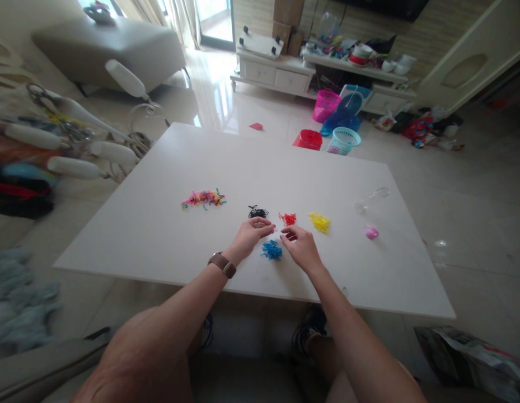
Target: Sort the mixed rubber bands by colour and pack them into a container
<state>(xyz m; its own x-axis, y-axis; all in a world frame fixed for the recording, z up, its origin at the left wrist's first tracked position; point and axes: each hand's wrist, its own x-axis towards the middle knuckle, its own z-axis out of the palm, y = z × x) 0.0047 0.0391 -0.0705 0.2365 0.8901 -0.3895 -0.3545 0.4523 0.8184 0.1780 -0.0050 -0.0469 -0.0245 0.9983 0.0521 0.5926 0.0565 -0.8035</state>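
Observation:
Over the white table, my left hand (255, 232) pinches a small pink rubber band (275, 229) between thumb and fingertips. My right hand (299, 243) is just to its right, fingers bent and slightly apart, with nothing visible in them. Below and between the hands sits a pile of blue rubber bands (272, 250). Black bands (258, 212) lie just beyond my left hand. Beyond my right hand is a red pile (289, 219), with a yellow pile (319, 222) farther right. A mixed multicolour heap (204, 198) lies off to the left.
The white table (129, 224) carries a pink rounded object (371, 232) and a clear plastic item (371, 200) at right. Past the far edge stand a red stool or bin (308, 139), a light-blue basket (343, 140) and a pink basket (326, 105).

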